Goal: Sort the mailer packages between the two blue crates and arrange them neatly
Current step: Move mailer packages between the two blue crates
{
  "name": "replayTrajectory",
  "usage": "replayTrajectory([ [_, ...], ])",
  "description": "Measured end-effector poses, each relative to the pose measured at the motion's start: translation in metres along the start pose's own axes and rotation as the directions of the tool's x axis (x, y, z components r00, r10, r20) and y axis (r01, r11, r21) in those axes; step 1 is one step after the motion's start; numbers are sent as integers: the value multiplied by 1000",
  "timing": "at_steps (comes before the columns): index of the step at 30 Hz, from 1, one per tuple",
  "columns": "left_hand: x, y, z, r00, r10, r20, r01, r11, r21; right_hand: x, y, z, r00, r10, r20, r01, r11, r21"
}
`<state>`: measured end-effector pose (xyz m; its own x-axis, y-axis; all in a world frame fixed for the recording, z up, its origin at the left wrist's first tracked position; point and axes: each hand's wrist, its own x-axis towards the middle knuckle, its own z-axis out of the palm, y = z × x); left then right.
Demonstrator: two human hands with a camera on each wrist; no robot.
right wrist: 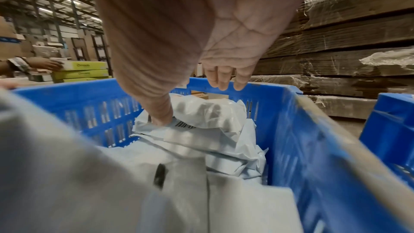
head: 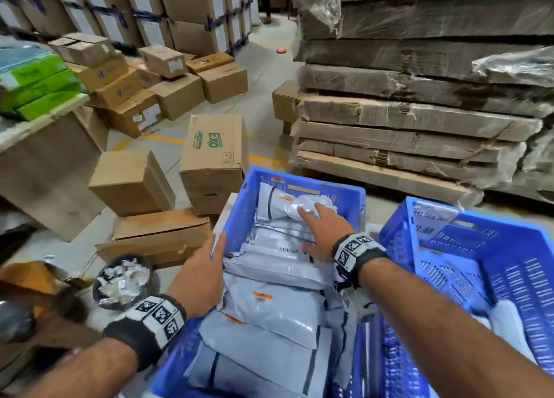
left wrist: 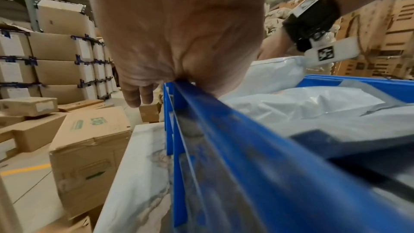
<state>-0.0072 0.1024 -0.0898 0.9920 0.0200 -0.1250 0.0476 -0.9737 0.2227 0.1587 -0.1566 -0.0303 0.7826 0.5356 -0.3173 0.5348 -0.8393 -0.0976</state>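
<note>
From the head view, the nearer blue slatted plastic crate (head: 239, 205) is packed with overlapping grey plastic mailer packages (head: 269, 310), while the second blue crate (head: 509, 265) on the right holds only a few. The left hand (head: 204, 268) lies flat, fingers straight, against the full crate's left rim, probably to steady it. The right hand (head: 320, 232) reaches in, spread over a crumpled white mailer (head: 311, 204) at the far end.

The left wrist view shows the palm (left wrist: 179, 33) pressed on the blue rim (left wrist: 224, 112), fingers extended past it.

In the right wrist view the thumb (right wrist: 161, 112) touches the crumpled mailer (right wrist: 208, 114) and the fingers (right wrist: 224, 75) hover loose above it; nothing is gripped yet, I judge.
</note>
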Motion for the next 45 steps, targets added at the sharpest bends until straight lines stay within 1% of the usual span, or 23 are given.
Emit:
replayTrajectory([
  [2, 1, -5, 3, 1000, 17, 3, -17, 999, -34, 20, 0, -2, 999, 30, -17, -30, 1000, -9],
  [4, 1, -10, 6, 999, 38, 7, -37, 998, -58, 37, -2, -4, 998, 61, -5, -61, 998, -4],
  [7, 1, -17, 10, 997, 69, 20, -68, 996, -59, 57, -4, -1, 999, 53, 8, -52, 998, -38],
  [9, -2, -23, 11, 995, 93, 25, -91, 994, -54, 65, -6, 2, 998, 54, 19, -52, 996, -73],
  [12, -5, -32, 0, 991, 111, 80, -109, 993, -36, 70, -7, 6, 997, 76, 16, -74, 991, -114],
  [15, -5, -35, -7, 987, 134, 89, -134, 991, -7, 69, -9, 8, 996, 80, 38, -76, 992, -104],
  [18, -4, -30, -5, 989, 141, 44, -140, 990, -25, 64, -10, 9, 994, 88, 63, -85, 995, -53],
  [21, -4, -24, -3, 992, 127, -19, -128, 990, -55, 58, -11, 14, 994, 97, 43, -94, 993, -67],
  [25, -12, -14, -6, 989, 132, -64, -133, 991, -17, 56, -15, 18, 998, 16, 57, -8, 991, -133],
  [28, -15, -12, -1, 991, 121, -60, -122, 992, -25, 56, -20, 19, 995, -85, 58, 88, 995, -47],
  [31, -16, -11, 4, 993, 91, -80, -97, 993, -66, 51, -25, 23, 970, -160, 183, 148, 986, 76],
  [33, -16, -8, 6, 994, 59, -91, -67, 994, -89, 49, -27, 22, 949, -176, 263, 154, 983, 103],
  [34, -16, -7, 6, 994, 49, -97, -58, 994, -98, 50, -26, 20, 946, -176, 271, 136, 978, 159],
  [35, -16, -6, 7, 994, 42, -98, -53, 993, -103, 51, -24, 17, 958, -159, 237, 101, 966, 239],
  [36, -16, -6, 8, 995, 40, -95, -50, 993, -106, 55, -19, 14, 981, -121, 151, 73, 954, 290],
  [37, -16, -7, 8, 995, 38, -92, -48, 993, -106, 60, -12, 13, 997, -69, 38, 54, 953, 299],
  [38, -16, -8, 9, 995, 37, -91, -47, 993, -105, 66, -5, 11, 998, -22, -52, 35, 964, 263],
  [39, -15, -8, 9, 995, 38, -90, -48, 994, -103, 72, 3, 10, 995, 15, -94, 5, 977, 212],
  [40, -15, -9, 10, 995, 42, -88, -51, 993, -103, 76, 11, 9, 996, 42, -78, -31, 989, 143],
  [42, -15, -9, 10, 995, 46, -84, -55, 992, -114, 84, 22, 13, 993, 87, 76, -86, 996, -16],
  [43, -15, -9, 11, 996, 44, -83, -54, 991, -121, 87, 25, 18, 984, 98, 146, -88, 993, -74],
  [44, -15, -9, 11, 996, 42, -85, -52, 991, -127, 89, 26, 24, 978, 96, 186, -77, 991, -108],
  [45, -16, -9, 11, 995, 38, -89, -50, 990, -131, 90, 25, 31, 978, 82, 192, -58, 990, -127],
])
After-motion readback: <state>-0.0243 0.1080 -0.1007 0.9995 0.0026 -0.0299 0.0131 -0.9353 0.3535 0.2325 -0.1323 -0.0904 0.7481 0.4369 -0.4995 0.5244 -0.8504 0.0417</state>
